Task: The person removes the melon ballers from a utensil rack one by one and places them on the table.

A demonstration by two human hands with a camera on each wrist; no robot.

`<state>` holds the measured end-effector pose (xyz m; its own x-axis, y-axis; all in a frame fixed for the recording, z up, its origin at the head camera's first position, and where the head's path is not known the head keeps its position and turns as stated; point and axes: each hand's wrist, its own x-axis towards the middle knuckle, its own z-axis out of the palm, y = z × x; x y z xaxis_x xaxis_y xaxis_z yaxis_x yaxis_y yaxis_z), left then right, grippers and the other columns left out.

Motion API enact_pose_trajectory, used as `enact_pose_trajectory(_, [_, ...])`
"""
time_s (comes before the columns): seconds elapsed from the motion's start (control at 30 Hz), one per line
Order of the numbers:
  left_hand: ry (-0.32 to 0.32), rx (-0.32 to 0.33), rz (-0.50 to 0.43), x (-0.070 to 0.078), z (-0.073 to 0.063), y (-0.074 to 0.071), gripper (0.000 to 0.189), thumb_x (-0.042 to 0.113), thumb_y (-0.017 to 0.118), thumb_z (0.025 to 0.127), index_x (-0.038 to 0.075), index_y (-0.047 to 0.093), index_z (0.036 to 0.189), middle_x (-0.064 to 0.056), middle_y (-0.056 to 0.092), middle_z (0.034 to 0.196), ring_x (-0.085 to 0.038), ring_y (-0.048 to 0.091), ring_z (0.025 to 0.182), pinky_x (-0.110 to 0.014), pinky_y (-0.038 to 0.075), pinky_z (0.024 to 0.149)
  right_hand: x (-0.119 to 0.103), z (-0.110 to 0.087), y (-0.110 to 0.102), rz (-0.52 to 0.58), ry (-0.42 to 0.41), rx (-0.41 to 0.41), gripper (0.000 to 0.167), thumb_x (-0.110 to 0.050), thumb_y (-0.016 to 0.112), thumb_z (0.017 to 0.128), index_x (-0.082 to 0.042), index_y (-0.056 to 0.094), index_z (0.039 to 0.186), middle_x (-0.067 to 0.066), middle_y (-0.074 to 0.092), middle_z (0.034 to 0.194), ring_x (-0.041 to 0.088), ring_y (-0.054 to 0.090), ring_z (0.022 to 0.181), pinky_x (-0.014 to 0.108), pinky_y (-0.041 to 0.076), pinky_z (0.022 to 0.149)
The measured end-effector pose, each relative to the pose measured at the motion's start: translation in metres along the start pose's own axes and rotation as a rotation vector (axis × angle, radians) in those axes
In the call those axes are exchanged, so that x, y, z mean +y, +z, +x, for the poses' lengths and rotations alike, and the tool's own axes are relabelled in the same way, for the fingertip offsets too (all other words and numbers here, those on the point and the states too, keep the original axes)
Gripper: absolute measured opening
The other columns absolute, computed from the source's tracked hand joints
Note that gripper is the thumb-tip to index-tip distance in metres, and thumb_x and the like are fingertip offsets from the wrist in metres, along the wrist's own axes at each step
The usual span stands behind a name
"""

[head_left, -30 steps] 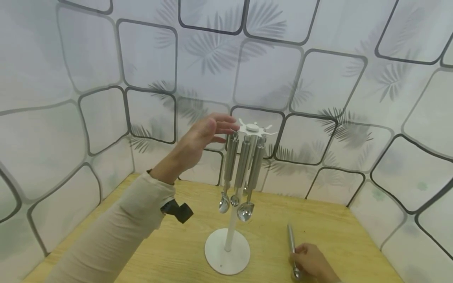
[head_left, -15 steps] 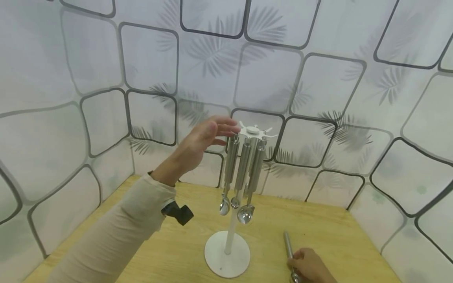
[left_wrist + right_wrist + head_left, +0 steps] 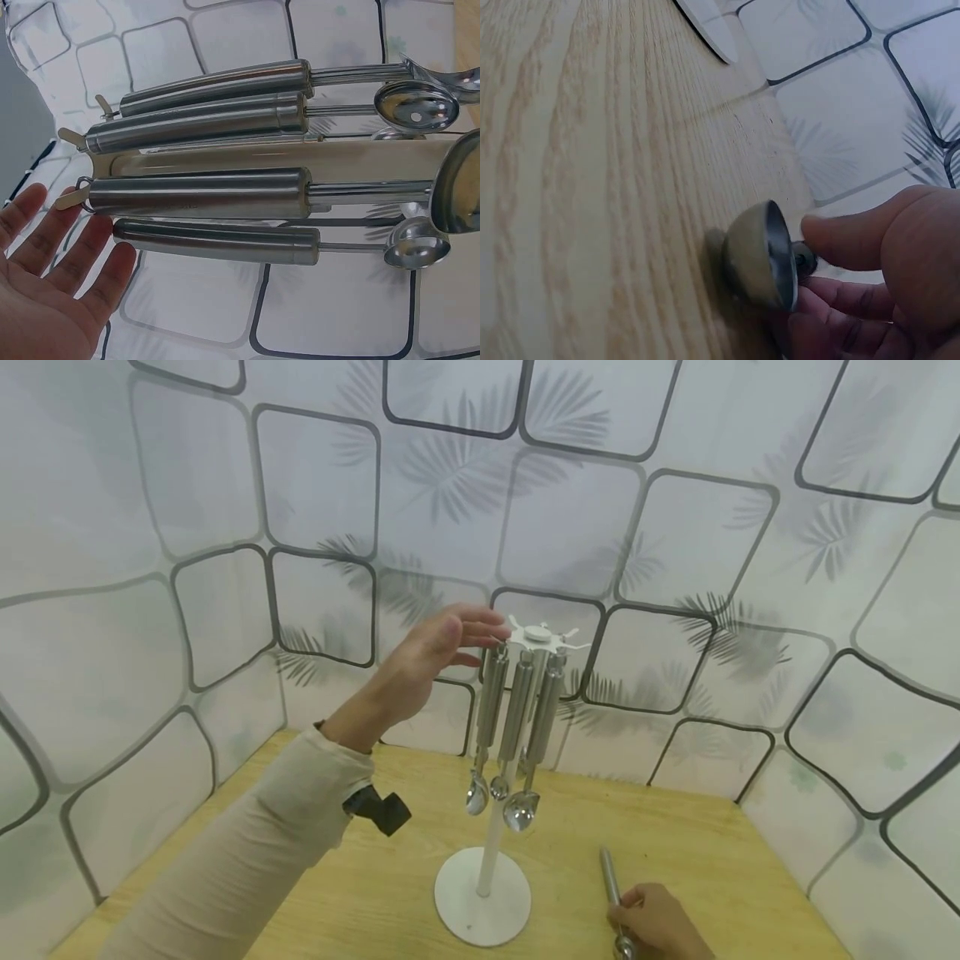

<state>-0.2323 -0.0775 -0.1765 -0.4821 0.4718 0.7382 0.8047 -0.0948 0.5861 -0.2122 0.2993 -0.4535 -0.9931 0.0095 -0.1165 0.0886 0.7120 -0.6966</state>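
A white rack (image 3: 537, 633) stands on the table, with several steel utensils hanging from its hooks, among them scoops (image 3: 521, 808) with round bowls. My left hand (image 3: 423, 660) is raised at the left of the rack top, fingers extended. In the left wrist view its fingertips (image 3: 120, 259) come right up to the handle ends and one hook. Low on the right, my right hand (image 3: 663, 920) pinches a steel scoop (image 3: 610, 877) near its bowl, handle pointing away from me. The bowl (image 3: 750, 259) shows close over the wood, with the thumb and fingers just behind it.
The rack's round white base (image 3: 472, 910) sits on the wooden table (image 3: 360, 868) left of the right hand. A patterned curtain (image 3: 450, 527) encloses the back and sides. On the left sleeve is a black wrist mount (image 3: 378, 810).
The right hand's scoop has shifted slightly left and toward me, its handle turning a little. The left hand stays at the rack top; the hanging utensils have barely moved.
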Motion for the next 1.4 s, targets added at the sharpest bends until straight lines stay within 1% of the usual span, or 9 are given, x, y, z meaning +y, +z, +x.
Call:
enact_pose_trajectory(0.1, [-0.002,0.0,0.006,0.0,0.0,0.0,0.1,0.076,0.033,0.089,-0.014,0.043,0.13,-0.028,0.053,0.129,-0.038,0.052,0.119,-0.052,0.043,0.096,0.0,0.002,-0.004,-0.053,-0.019,0.031,0.025,-0.022,0.069,0.089,0.003,0.065,0.091,0.004,0.062,0.074,0.018,0.058,0.066,0.034,0.049,0.059])
enact_pose_trajectory(0.2, [-0.002,0.002,0.007,0.0,-0.001,0.0,0.1,0.076,0.033,0.089,-0.014,0.043,0.129,-0.027,0.053,0.129,-0.038,0.052,0.118,-0.051,0.044,0.095,-0.003,0.007,-0.01,-0.021,-0.011,0.056,0.027,-0.022,0.064,0.094,0.004,0.065,0.1,0.005,0.063,0.078,0.019,0.06,0.067,0.035,0.052,0.06])
enact_pose_trajectory(0.37, [0.015,0.011,-0.014,-0.001,0.0,0.0,0.099,0.075,0.035,0.089,-0.016,0.044,0.127,-0.029,0.053,0.128,-0.04,0.052,0.117,-0.054,0.043,0.095,-0.023,0.008,-0.024,0.256,-0.004,0.057,0.032,-0.02,0.053,0.101,0.009,0.058,0.114,0.011,0.062,0.089,0.022,0.063,0.073,0.038,0.055,0.063])
enact_pose_trajectory(0.5, [0.022,0.013,-0.027,-0.004,0.0,0.0,0.097,0.074,0.036,0.09,-0.015,0.044,0.126,-0.028,0.053,0.127,-0.04,0.053,0.117,-0.052,0.044,0.095,-0.047,0.004,-0.038,0.467,-0.056,0.004,0.036,-0.022,0.043,0.104,0.01,0.055,0.117,0.01,0.061,0.092,0.022,0.063,0.078,0.036,0.055,0.068])
enact_pose_trajectory(0.63, [0.025,0.006,-0.026,-0.005,0.001,0.0,0.093,0.073,0.036,0.091,-0.014,0.046,0.126,-0.028,0.054,0.127,-0.039,0.053,0.117,-0.049,0.044,0.095,-0.072,-0.001,-0.048,0.585,-0.153,-0.059,0.041,-0.03,0.036,0.107,0.007,0.053,0.118,0.007,0.06,0.096,0.02,0.063,0.084,0.034,0.055,0.074])
enact_pose_trajectory(0.7, [0.024,0.004,-0.024,-0.005,0.001,-0.001,0.093,0.072,0.037,0.091,-0.013,0.046,0.126,-0.027,0.054,0.127,-0.039,0.053,0.118,-0.05,0.044,0.095,-0.085,-0.002,-0.049,0.626,-0.195,-0.065,0.039,-0.032,0.039,0.107,0.003,0.054,0.116,0.006,0.06,0.096,0.019,0.064,0.084,0.034,0.055,0.075])
enact_pose_trajectory(0.87, [0.024,0.012,-0.027,-0.008,0.001,-0.001,0.092,0.072,0.037,0.091,-0.013,0.046,0.126,-0.027,0.054,0.127,-0.039,0.053,0.118,-0.054,0.043,0.095,-0.114,-0.005,-0.049,0.679,-0.376,-0.105,0.026,-0.025,0.043,0.106,-0.003,0.057,0.111,0.004,0.062,0.095,0.015,0.065,0.083,0.032,0.055,0.074])
enact_pose_trajectory(1.07, [0.015,0.019,-0.021,-0.006,0.001,0.0,0.097,0.075,0.035,0.09,-0.015,0.046,0.125,-0.028,0.053,0.127,-0.039,0.053,0.117,-0.05,0.045,0.093,-0.143,-0.006,-0.046,0.753,-0.675,-0.25,0.023,-0.011,0.039,0.106,-0.013,0.061,0.11,-0.001,0.065,0.097,0.012,0.066,0.087,0.029,0.055,0.076])
enact_pose_trajectory(1.4, [0.009,0.027,-0.015,-0.003,0.001,0.002,0.099,0.077,0.035,0.088,-0.014,0.046,0.126,-0.027,0.053,0.127,-0.038,0.053,0.117,-0.056,0.044,0.093,-0.183,-0.004,-0.036,0.639,-0.797,-0.171,0.017,-0.006,0.047,0.102,-0.013,0.061,0.108,0.002,0.065,0.097,0.015,0.066,0.089,0.031,0.055,0.081])
